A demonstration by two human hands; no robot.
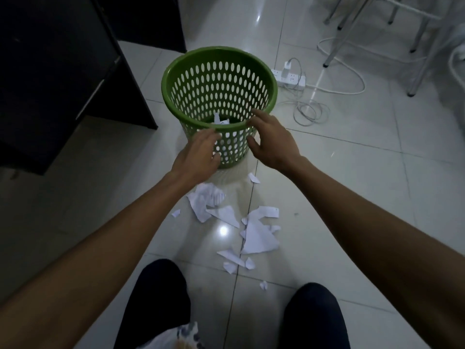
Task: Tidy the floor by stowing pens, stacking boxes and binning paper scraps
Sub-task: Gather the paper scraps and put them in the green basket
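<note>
Left grip [198, 152] and right grip [270, 141] hang empty and loose at six o'clock of the green wastebasket [219, 49]; flimsy, feather-light paper scraps [259, 238] likely need edge-pinching.

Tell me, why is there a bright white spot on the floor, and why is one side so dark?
Head view: the spot is glare, probably a light mirrored in the glossy floor beside the scraps; the left side is dim, and the black cabinet there shows little detail; the wide lens bends the tile lines near the edges; the bin looks fairly sharp.
</note>
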